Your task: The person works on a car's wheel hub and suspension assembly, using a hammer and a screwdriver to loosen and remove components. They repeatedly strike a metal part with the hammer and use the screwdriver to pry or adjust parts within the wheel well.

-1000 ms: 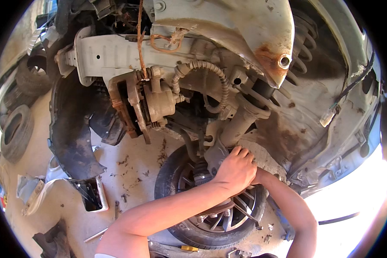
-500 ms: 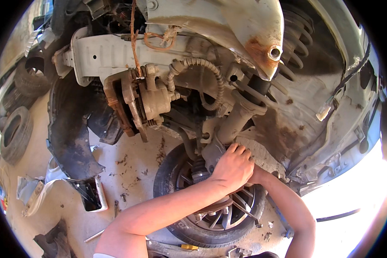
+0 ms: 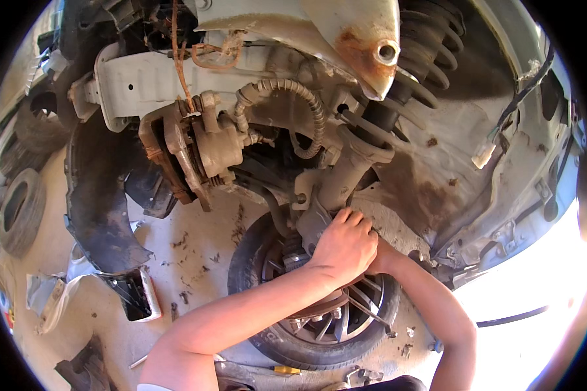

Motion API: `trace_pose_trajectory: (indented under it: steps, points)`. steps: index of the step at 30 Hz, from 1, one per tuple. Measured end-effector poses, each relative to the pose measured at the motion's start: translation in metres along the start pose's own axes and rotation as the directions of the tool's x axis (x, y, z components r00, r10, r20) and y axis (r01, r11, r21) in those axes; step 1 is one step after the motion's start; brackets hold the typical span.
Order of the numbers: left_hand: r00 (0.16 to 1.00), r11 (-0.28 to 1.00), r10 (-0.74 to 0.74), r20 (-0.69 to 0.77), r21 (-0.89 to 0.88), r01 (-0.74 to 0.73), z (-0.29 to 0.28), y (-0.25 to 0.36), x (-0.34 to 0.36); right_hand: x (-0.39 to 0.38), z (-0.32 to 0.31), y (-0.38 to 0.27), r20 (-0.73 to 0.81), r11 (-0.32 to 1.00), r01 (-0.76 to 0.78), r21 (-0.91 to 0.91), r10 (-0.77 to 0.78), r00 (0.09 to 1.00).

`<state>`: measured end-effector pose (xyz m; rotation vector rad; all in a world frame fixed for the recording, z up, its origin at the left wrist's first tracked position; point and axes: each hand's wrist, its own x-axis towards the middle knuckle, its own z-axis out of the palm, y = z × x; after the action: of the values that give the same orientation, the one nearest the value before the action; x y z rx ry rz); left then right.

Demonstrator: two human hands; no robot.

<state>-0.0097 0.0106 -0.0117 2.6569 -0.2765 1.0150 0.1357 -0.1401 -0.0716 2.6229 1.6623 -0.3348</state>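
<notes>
Strut is looking heavy, stiff; its tube is offering best hold | left hand: fingers are resting curled, grip hidden | right hand: fingers hidden, cannot tell.

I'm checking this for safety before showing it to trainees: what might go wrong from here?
The brake caliper appears to hang from a rusty wire; if that gave way, the caliper could drop and strain the nearby ribbed hose.
The left hand and right hand are crowded together by the strut's lower end, so a slip might bang knuckles on metal.
Anything dropped could fall among the spokes of the wheel below.
</notes>
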Motion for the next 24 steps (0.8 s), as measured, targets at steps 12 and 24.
trace_pose_trajectory:
  steps: [12,24]
  points:
    - [0.999,1.0,0.005,-0.04,0.001,-0.005,-0.002,0.003,0.003,-0.01,0.002,0.0,-0.072,0.999,-0.039,0.001,0.039,0.997]
    - [0.999,0.999,0.005,-0.05,0.045,-0.003,-0.001,0.001,0.003,-0.005,0.013,0.004,-0.092,0.995,-0.03,-0.097,0.022,0.996]
